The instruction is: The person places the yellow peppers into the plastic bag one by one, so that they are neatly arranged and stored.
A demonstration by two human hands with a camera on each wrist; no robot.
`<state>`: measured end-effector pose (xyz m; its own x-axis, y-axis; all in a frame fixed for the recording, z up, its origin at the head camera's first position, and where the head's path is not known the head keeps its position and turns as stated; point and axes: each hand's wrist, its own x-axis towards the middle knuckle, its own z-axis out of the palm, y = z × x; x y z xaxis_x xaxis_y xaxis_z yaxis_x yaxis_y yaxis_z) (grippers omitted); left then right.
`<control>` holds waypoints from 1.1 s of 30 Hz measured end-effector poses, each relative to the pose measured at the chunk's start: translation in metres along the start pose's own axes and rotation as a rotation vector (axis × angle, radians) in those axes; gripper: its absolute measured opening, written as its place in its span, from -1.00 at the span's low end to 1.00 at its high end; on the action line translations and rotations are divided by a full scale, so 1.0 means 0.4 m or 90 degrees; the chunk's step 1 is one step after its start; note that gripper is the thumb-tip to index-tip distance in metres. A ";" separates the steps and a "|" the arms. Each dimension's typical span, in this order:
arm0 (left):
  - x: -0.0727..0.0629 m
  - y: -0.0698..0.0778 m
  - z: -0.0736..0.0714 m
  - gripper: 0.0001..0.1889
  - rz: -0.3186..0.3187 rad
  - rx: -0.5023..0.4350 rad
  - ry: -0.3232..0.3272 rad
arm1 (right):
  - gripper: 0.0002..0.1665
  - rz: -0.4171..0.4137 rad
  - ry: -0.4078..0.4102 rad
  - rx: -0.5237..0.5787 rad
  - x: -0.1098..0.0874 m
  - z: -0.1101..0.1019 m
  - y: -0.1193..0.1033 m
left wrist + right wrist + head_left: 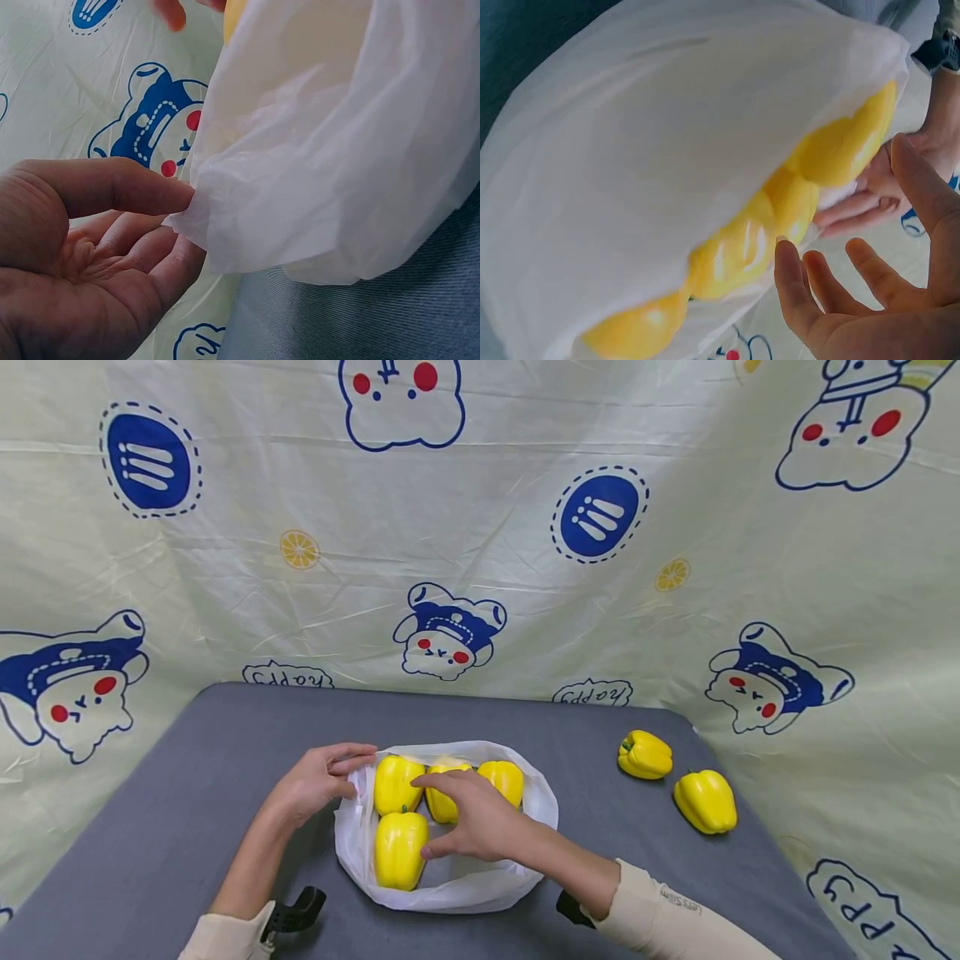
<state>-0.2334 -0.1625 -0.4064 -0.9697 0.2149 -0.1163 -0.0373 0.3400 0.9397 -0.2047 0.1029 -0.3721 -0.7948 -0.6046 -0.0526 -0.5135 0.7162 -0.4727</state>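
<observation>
A white plastic bag [352, 852] stands with its mouth spread wide on the grey table, several yellow bell peppers [399, 852] inside it. At the bag's left rim is my left hand [307, 785]; in the left wrist view this hand [105, 247] pinches the edge of the plastic [322, 172] between thumb and fingers. My right hand [483, 818] is over the mouth of the bag, thumb and fingers spread, partly covering the peppers at the back. The right wrist view shows that hand [885, 300] holding nothing, fingertips close to the peppers [739, 251].
Two more yellow bell peppers, one farther back [645, 755] and one nearer [706, 802], lie outside the bag near the table's right edge. A pale printed cloth [480, 543] hangs behind the grey table [225, 735] and down its sides.
</observation>
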 end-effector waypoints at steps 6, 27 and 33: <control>-0.001 0.001 -0.001 -0.34 -0.006 0.001 0.002 | -0.06 0.016 0.044 0.013 -0.021 -0.027 0.033; -0.003 0.001 0.002 -0.34 -0.005 -0.003 0.001 | -0.01 0.129 0.159 -0.042 -0.133 -0.142 0.189; -0.002 -0.001 0.003 -0.34 -0.007 -0.003 0.001 | 0.06 0.179 0.195 -0.067 -0.167 -0.173 0.263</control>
<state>-0.2324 -0.1616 -0.4071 -0.9697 0.2094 -0.1257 -0.0487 0.3387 0.9396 -0.2280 0.2427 -0.3572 -0.9596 -0.2608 0.1055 -0.2812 0.8793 -0.3843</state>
